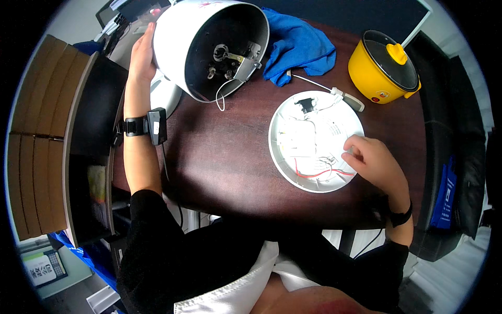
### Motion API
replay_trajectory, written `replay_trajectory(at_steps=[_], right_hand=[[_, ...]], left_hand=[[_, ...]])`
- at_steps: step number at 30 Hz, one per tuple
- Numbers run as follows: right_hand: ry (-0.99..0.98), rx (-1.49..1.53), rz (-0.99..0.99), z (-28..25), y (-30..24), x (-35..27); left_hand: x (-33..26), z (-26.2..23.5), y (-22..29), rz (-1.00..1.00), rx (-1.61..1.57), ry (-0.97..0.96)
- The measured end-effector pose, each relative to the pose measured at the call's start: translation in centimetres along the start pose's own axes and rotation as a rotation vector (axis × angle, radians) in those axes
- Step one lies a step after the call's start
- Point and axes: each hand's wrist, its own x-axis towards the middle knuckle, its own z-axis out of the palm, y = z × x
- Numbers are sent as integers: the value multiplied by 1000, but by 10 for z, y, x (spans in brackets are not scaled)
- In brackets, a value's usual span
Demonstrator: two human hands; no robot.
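Observation:
On the left, a white cylindrical appliance housing (172, 49) lies tipped over. Its dark hollow faces me and shows metal terminals, a bracket and a loose white wire loop. My left hand (142, 55) presses along its outer left side, fingers long and close together. To the right sits a round white base cover (277, 149), inside up, with red and white wires and a black part. Over its right rim is my right hand (374, 159), thumb and fingers curled together. Whatever is between those fingertips is hidden. A screwdriver (353, 101) lies against the cover's far edge.
A blue cloth (300, 44) is bunched behind the cover. The yellow pot (374, 73) with a dark lid stands at the back right. Another white rounded part (163, 97) sits under the housing. A black cable (166, 162) hangs from my left wrist device.

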Motion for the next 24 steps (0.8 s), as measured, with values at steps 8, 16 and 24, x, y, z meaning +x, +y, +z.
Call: replay_trajectory(at_steps=[8,16,24], right_hand=[[106,-215,33,5,1,16],[42,-310,48,5,12,37],[35,-383,-63,12,28,48]], left_hand=[[8,-18,-7,-15,-28,-79],[12,-11,-13,12,31,-31],[11,-21,-8,-26,40,20]])
